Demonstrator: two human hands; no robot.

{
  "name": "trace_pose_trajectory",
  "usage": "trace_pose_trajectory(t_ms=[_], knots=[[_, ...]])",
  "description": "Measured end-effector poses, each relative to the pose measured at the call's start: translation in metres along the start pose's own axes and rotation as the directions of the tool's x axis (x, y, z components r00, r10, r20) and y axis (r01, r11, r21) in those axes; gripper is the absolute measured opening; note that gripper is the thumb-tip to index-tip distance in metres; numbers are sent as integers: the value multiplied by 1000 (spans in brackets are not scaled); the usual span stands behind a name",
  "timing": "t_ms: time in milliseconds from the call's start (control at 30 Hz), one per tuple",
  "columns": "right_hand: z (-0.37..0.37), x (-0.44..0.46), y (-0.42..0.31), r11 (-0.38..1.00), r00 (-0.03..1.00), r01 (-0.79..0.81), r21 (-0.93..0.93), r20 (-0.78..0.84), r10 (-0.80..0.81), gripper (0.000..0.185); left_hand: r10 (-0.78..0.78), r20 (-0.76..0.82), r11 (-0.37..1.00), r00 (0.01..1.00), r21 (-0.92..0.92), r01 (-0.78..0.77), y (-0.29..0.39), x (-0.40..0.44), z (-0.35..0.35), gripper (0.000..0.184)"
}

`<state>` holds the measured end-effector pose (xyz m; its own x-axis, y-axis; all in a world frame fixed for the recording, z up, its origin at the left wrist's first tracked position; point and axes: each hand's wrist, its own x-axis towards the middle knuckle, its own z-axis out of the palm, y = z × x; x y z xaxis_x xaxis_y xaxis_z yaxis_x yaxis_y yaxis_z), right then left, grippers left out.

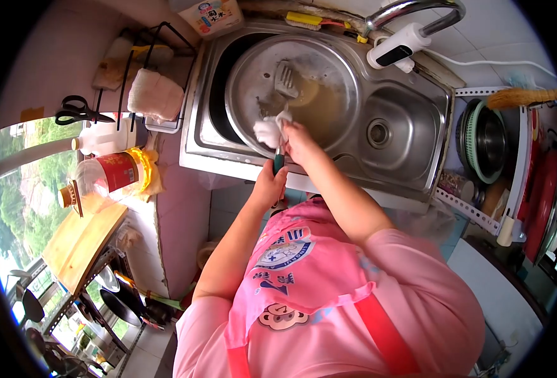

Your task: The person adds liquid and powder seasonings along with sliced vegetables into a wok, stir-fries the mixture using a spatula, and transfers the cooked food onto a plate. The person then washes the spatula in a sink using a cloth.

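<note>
My left hand [269, 186] is closed around the dark green handle [279, 164] of a slotted spatula [284, 79]. The spatula's metal head points away from me over a large round metal basin [233, 94], which holds cloudy water. With my right hand [298, 143] I grip a white cloth [267, 132] against the spatula's shaft, just above the handle. Part of the shaft is hidden by the cloth and fingers. The basin sits over the left bowl of a steel double sink [193, 143].
A chrome faucet [442, 26] with a white heater body reaches over the smaller right bowl [410, 135]. Left of the sink are a wire rack with folded cloths [155, 94], scissors [77, 111] and a large oil bottle [111, 173]. Shelves with green baskets [473, 138] stand at right.
</note>
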<state>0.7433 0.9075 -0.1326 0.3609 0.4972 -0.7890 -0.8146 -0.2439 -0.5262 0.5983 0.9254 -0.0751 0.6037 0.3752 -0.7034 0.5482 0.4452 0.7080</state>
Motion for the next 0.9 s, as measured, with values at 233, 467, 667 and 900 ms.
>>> trace_pose_trajectory(t_ms=[233, 467, 667, 900], knots=[[-29, 58, -25, 909, 973, 22, 416, 200, -115, 29, 98, 6, 954, 995, 283, -96, -12, -30, 5, 24], [-66, 69, -52, 955, 916, 283, -88, -269, -297, 30, 258, 53, 855, 965, 452, -254, -19, -52, -5, 25], [-79, 77, -101, 813, 836, 414, -410, -183, -518, 22, -53, 204, 998, 978, 30, 48, -1, -68, -30, 16], [-99, 85, -136, -57, 597, 428, -902, 330, -731, 28, -148, 201, 983, 968, -79, 167, 0, -67, -41, 17]])
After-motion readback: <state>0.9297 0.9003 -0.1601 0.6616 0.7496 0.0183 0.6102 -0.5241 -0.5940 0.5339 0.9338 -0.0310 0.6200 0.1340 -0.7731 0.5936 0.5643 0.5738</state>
